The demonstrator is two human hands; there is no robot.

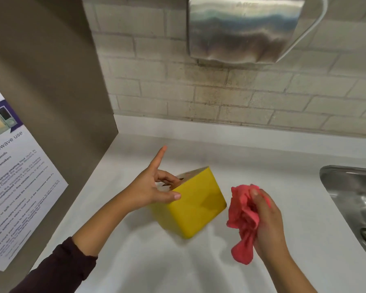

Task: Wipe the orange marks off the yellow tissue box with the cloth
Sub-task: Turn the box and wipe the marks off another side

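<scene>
I am seeing one yellow tissue box [195, 205] sitting mid-surface [135, 261], seemingly tipped on an edge, though blur is making that hard to judge. My left hand [150, 187] is steadying it: the thumb [173, 196] is pressing the near yellow face, curled fingers [167, 178] are hooking its top opening, and the index finger [160, 154] is sticking out straight. Just right of the box, not touching it, my right hand [266, 225] is clutching one bunched pink cloth [242, 212]. One steel sink [351, 193] is lying further right, a metal wall dispenser [245, 28] is hanging above, and a microwave notice [19, 187] is showing on the left.
</scene>
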